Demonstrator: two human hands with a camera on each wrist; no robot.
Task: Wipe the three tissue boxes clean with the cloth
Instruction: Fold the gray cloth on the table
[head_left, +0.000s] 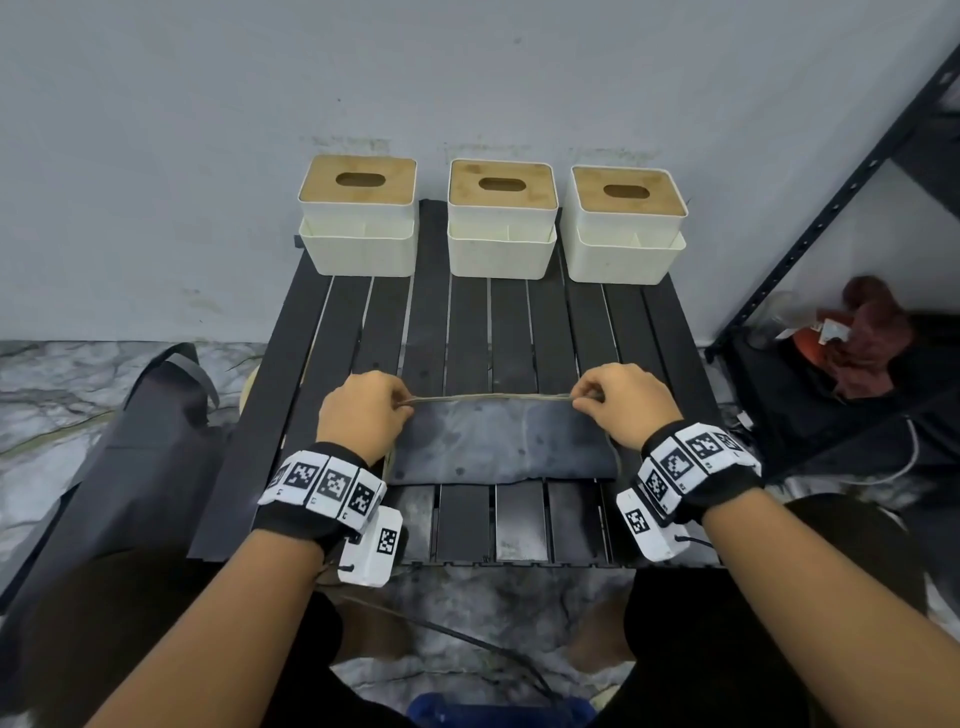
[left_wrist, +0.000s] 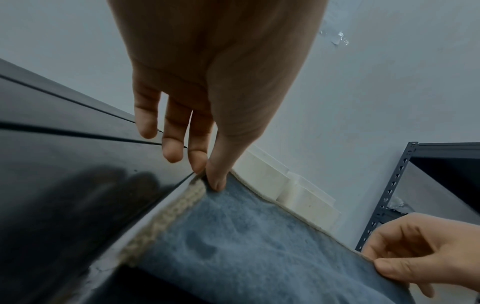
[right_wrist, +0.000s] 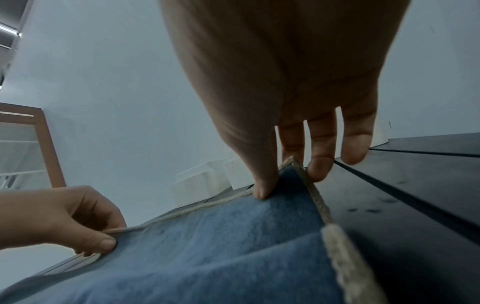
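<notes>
The left hand (head_left: 363, 410) pinches the left corner of the blue cloth (head_left: 498, 441), lifting its far hem; the right hand (head_left: 623, 402) pinches the right corner. Bare dark slats of the bench (head_left: 467, 332) lie between the cloth and three tissue boxes (head_left: 501, 218) ranged along the grey wall (head_left: 467, 67).

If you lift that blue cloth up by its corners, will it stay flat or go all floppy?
Probably floppy: the blue fleecy cloth with the beige stitched edge already sags and creases between the left hand and right hand pinching its corners. Likely light too, since fingertip pinches raise its edge.
</notes>
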